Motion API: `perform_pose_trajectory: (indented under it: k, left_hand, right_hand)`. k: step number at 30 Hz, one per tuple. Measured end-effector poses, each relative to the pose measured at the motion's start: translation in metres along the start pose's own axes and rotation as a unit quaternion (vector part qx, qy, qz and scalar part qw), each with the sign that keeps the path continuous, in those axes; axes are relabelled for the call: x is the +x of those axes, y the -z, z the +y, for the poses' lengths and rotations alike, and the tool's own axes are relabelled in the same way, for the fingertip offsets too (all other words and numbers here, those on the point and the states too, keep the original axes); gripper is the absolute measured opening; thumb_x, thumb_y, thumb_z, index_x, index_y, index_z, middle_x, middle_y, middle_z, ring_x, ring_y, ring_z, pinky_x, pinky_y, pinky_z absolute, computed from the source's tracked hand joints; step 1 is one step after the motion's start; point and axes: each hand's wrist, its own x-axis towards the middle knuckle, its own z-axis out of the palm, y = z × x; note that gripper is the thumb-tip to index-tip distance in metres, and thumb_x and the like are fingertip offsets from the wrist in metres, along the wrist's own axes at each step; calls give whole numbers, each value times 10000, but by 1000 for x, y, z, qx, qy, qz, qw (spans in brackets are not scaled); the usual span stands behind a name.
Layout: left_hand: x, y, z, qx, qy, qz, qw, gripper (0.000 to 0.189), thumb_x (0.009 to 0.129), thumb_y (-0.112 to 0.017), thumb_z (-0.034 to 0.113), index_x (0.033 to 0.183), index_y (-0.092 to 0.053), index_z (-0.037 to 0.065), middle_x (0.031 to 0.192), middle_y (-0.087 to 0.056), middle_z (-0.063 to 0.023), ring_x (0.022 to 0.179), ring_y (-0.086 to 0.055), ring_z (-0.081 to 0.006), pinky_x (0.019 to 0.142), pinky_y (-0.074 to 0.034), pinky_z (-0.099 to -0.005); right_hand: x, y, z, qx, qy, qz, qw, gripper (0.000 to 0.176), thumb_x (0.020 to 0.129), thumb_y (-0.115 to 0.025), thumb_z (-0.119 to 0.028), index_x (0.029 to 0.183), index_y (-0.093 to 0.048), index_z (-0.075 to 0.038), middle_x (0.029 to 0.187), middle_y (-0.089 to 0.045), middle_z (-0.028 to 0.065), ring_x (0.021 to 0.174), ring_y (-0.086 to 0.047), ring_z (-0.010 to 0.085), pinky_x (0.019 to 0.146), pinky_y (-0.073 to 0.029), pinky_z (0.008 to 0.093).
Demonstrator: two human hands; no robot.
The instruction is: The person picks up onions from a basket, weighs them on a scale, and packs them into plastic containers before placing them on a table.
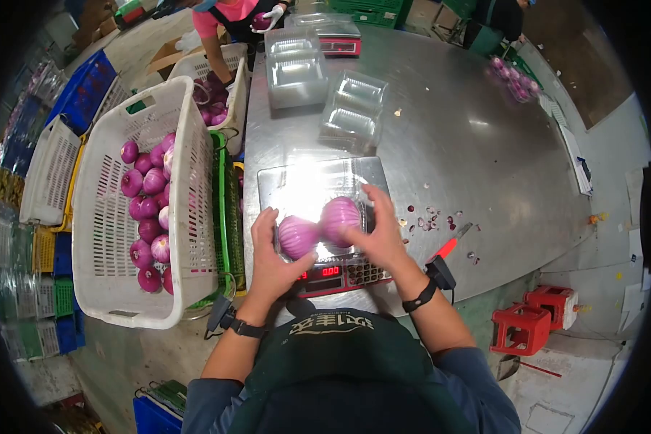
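My left hand (269, 262) curls around a peeled red onion (296, 236), thumb at its lower right. A second red onion (340, 219) sits in the curve of my right hand (383, 235), with fingers along its right side. The two onions are side by side, almost touching, over the metal platform of a digital scale (273, 189). The red front of the scale shows 0.00 on one lit display. What looks like clear plastic lies under the onions, partly lost in glare.
A white crate (193, 239) of red onions stands left of the metal table (477, 181). Stacked clear trays (296, 76) and another tray stack (354, 108) lie beyond the scale. A red-handled knife (448, 246) and onion scraps are at right. Two co-workers are at the far side.
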Motion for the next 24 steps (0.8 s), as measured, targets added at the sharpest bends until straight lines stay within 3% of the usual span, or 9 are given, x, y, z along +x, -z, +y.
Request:
perform_pose_trajectory:
  k: [4, 6, 9, 11, 14, 17, 19, 21, 24]
  left_hand:
    - [-25, 23, -11, -178, 224, 15, 958, 625, 837, -812, 125, 1366, -494, 23, 1256, -578, -87, 1043, -583, -175, 866, -523, -290]
    - [-34, 32, -15, -245, 296, 3, 923, 567, 853, -792, 112, 1332, -505, 19, 1184, -605, -82, 968, -611, -174, 801, -535, -288]
    - [-39, 34, -5, -346, 387, -21, 854, 416, 895, -728, 80, 1250, -521, 18, 1019, -657, -78, 804, -675, -193, 668, -556, -310]
    - [-40, 35, 1, -472, 393, -44, 788, 418, 900, -712, 69, 1264, -512, 23, 1027, -660, -105, 867, -696, -220, 696, -567, -327]
    - [-40, 41, 3, -493, 398, -46, 773, 397, 919, -678, 56, 1274, -504, 9, 1062, -677, -130, 903, -706, -233, 718, -575, -347]
    - [-40, 44, 10, -500, 400, -37, 767, 204, 951, -641, 68, 1132, -581, -4, 967, -684, -129, 891, -723, -244, 678, -572, -336]
    - [-39, 36, 1, -477, 396, -28, 784, 110, 951, -626, 59, 1039, -588, 4, 888, -663, -119, 785, -710, -237, 582, -536, -296]
    - [-34, 26, -7, -425, 414, -19, 805, 55, 937, -613, 46, 948, -568, 17, 824, -637, -117, 685, -672, -222, 495, -481, -270]
    - [-27, 20, -6, -397, 412, -24, 820, 72, 915, -597, 35, 886, -531, 31, 783, -623, -127, 627, -631, -210, 462, -448, -267]
  right_hand:
    - [43, 5, 29, 123, -174, 4, 977, 859, 801, -834, -369, 1481, -460, 0, 1309, -576, 169, 1093, -590, 248, 874, -505, 349]
    - [68, 7, 21, 255, -358, 0, 898, 836, 834, -810, -251, 1503, -409, 52, 1119, -649, 89, 959, -624, 176, 770, -501, 299]
    - [88, 1, 32, 298, -358, -48, 883, 811, 810, -783, -160, 1492, -416, 79, 1052, -637, 77, 871, -632, 161, 704, -481, 281]
    - [85, 2, 35, 298, -324, -23, 898, 730, 799, -741, -136, 1464, -493, 35, 1003, -658, 79, 849, -623, 175, 721, -508, 288]
    - [38, 33, 10, 19, -13, -78, 997, 677, 734, -763, -137, 1392, -607, -116, 1021, -616, 134, 950, -631, 289, 827, -531, 377]
    - [-19, 63, -17, -117, 57, -245, 961, 1011, 722, -746, -220, 1619, -281, -203, 1020, -634, 218, 969, -638, 398, 902, -526, 464]
    - [-36, 65, -29, 54, -132, -325, 935, 1064, 792, -695, -174, 1663, -83, -160, 752, -631, 92, 684, -648, 207, 688, -533, 352]
    - [-48, 48, -26, 216, -217, -216, 927, 945, 883, -615, -38, 1663, -104, -194, 719, -626, 52, 619, -634, 138, 585, -521, 281]
    - [-55, 30, -3, 311, -341, -144, 875, 588, 895, -619, -53, 1444, -441, 61, 776, -703, 50, 592, -655, 117, 538, -515, 247]
